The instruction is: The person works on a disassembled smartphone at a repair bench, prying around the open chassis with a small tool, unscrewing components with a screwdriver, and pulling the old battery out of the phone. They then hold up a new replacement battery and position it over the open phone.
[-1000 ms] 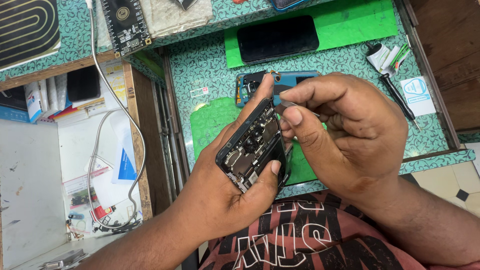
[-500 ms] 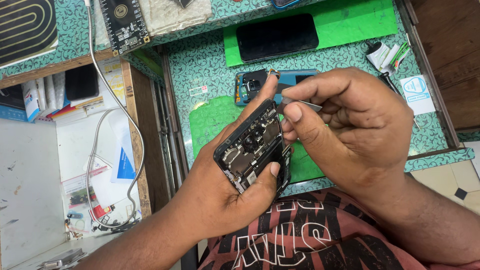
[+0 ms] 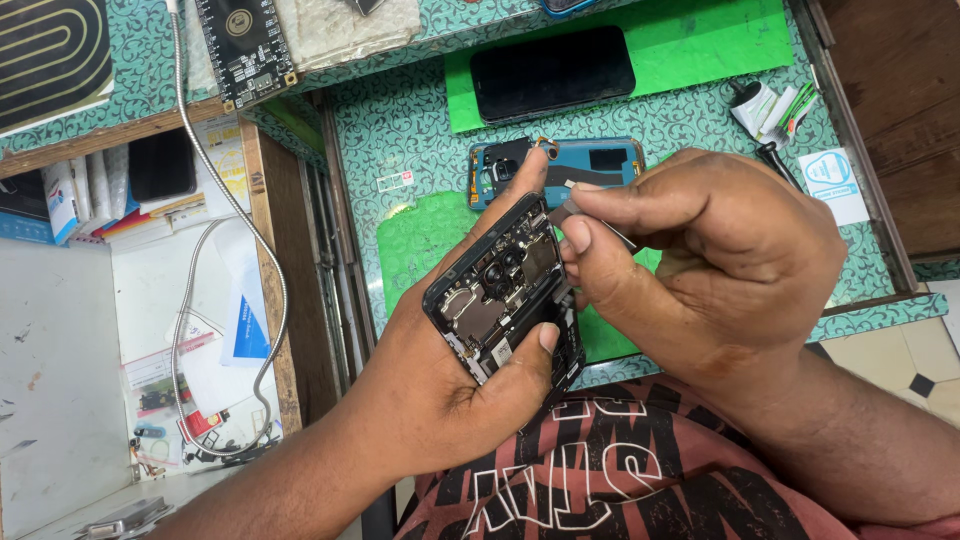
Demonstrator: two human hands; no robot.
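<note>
My left hand (image 3: 440,380) gripped the opened smartphone (image 3: 503,292), its dark boards and metal shields exposed, above the green mat (image 3: 420,240). My right hand (image 3: 715,265) pinched slim metal tweezers (image 3: 565,212) at its top edge.

The opened phone (image 3: 503,295) shows matt black plastic and dull metal shields. At the counter's (image 3: 420,120) far edge, a glossy black glass screen (image 3: 552,72) lies on a smooth green mat (image 3: 700,40). The counter's patterned teal surface looks smooth.

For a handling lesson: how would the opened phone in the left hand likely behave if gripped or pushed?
The opened phone looks stiff: it spans the left hand without sagging. Probably fragile, since bare boards and camera parts face up. Being flat, it should slide rather than roll.
</note>
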